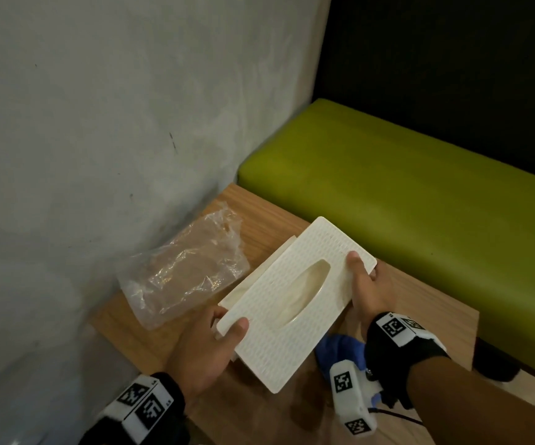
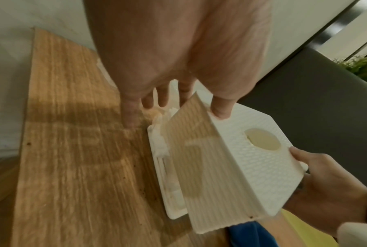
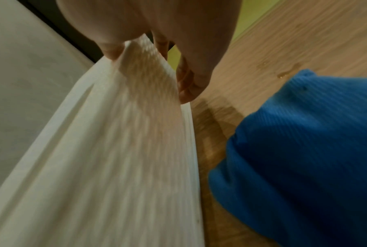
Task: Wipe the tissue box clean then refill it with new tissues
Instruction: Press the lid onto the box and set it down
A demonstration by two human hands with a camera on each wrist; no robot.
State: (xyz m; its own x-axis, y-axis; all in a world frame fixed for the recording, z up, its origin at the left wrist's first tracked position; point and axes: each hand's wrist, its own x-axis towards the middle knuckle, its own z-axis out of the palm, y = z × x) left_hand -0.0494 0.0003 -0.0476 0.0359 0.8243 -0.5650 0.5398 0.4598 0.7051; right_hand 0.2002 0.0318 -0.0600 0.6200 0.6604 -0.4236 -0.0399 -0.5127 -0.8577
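- The tissue box cover (image 1: 295, 303), a white plastic shell with a woven relief and an oval slot, sits at the centre of the head view, tilted over its base tray (image 2: 167, 183). Its far long edge is low and its near edge is raised, so it looks to be going down onto the base.
- The left hand (image 1: 208, 345) grasps the cover's near left corner, thumb on top and fingers beneath. Holding a corner likely lets it steer the rim onto the tray.
- The right hand (image 1: 364, 290) clasps the opposite edge the same way, thumb on the textured top and fingers curled under. With two hands at opposite sides the shell stays square.
- In the left wrist view, new tissues (image 2: 160, 143), soft and ruffled at the edge, lie in the flat white tray under the lifted cover. The refill seems to be loaded and the closing not yet done.
- A crumpled clear plastic wrapper (image 1: 182, 271) lies left of centre by the grey wall, apart from the box. It is probably the emptied tissue pack.
- A blue ribbed cloth (image 3: 305, 150) is bunched on the wooden table (image 1: 420, 303) at lower right, just beside the box. It has probably been laid aside once the wiping was done.
- A few small wet spots show on the wood near the cloth in the right wrist view.
- A green padded bench (image 1: 420, 194) fills the upper right.
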